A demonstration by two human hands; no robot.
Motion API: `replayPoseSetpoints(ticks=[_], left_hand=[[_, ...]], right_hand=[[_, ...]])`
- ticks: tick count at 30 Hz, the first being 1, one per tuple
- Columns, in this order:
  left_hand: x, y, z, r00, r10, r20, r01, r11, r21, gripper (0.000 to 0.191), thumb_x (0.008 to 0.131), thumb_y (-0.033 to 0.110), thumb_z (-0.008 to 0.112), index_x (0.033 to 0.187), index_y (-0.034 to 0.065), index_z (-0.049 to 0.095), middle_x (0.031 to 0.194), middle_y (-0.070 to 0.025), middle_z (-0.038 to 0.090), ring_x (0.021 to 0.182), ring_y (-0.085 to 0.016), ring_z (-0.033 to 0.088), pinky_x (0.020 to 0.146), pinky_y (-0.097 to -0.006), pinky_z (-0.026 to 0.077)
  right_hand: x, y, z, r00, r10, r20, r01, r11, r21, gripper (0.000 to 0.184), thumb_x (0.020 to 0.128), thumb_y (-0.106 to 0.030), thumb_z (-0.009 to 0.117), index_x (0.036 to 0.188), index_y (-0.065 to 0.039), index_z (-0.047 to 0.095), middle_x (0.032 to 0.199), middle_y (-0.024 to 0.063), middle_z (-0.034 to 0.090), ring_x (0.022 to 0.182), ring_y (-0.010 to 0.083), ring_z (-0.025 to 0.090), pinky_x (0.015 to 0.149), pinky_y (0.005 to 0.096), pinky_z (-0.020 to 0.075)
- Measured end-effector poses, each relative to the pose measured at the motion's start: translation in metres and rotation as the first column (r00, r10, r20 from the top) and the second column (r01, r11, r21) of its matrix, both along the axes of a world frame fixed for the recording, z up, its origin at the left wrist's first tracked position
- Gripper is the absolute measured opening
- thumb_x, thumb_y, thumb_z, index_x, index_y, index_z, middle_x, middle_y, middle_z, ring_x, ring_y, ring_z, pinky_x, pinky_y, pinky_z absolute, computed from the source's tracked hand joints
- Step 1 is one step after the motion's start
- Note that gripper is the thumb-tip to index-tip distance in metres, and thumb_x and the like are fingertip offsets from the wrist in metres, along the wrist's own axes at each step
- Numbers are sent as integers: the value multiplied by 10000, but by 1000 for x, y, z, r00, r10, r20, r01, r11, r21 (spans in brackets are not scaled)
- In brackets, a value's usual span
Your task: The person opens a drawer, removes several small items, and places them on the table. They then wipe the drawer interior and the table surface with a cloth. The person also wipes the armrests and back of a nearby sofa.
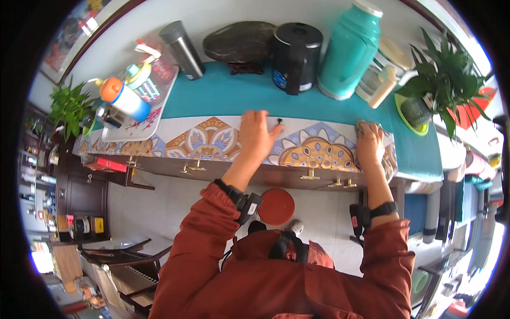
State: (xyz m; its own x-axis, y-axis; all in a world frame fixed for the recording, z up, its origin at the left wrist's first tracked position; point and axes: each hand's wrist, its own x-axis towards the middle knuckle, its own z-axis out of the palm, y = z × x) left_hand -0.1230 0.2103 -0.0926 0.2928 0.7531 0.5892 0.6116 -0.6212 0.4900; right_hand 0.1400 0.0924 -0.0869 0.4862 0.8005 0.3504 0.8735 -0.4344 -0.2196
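Observation:
My right hand [369,145] presses on a crumpled greyish cloth [386,165] near the right end of a patterned runner [215,139]. Part of the cloth hangs over the cabinet's front edge, and my palm hides some of it. Over the middle of the runner is my left hand [257,133], empty, its thumb spread from the fingers. A tiny black object [279,120] sits just beyond that thumb. Teal cloth [223,97] covers the cabinet top behind the runner.
Along the wall stand a steel tumbler [183,50], an oval stone on a stand [239,42], a black kettle [297,58], a teal thermos flask [350,52] and a glass jug [378,79]. A tray [137,133] holds bottles. Potted plants [442,75] flank both ends; a red stool [276,207] is below.

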Motion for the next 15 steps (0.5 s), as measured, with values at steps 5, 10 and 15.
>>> replayPoseSetpoints(ticks=[5, 10, 15], left_hand=[[18, 7, -10, 996, -37, -81, 36, 999, -9, 334, 647, 164, 746, 893, 52, 549, 839, -130, 558, 801, -334, 541, 680, -434, 442], [1, -18, -9, 941, -194, 276, 269, 925, -267, 223, 779, 13, 634, 916, 28, 457, 799, -128, 559, 697, -250, 579, 629, -351, 458], [-64, -78, -9, 786, 52, 616, 338, 798, -499, 205, 852, -5, 557, 996, 36, 417, 824, -58, 519, 701, -125, 542, 644, -276, 474]], right_hand=[[4, 0, 3, 1000, 25, -15, -26, 999, -33, 268, 776, -83, 572, 1040, -102, 606, 1098, 79, 540, 1032, 316, 491, 865, 407, 450], [-36, 24, 13, 982, 179, 59, -174, 981, -90, 306, 755, -43, 558, 1059, -68, 588, 1081, 111, 546, 1044, 335, 480, 870, 428, 443], [-133, 59, 1, 777, 629, 33, -629, 778, -6, 272, 741, -15, 522, 1003, -63, 580, 1074, 104, 559, 1028, 341, 491, 876, 418, 449]])
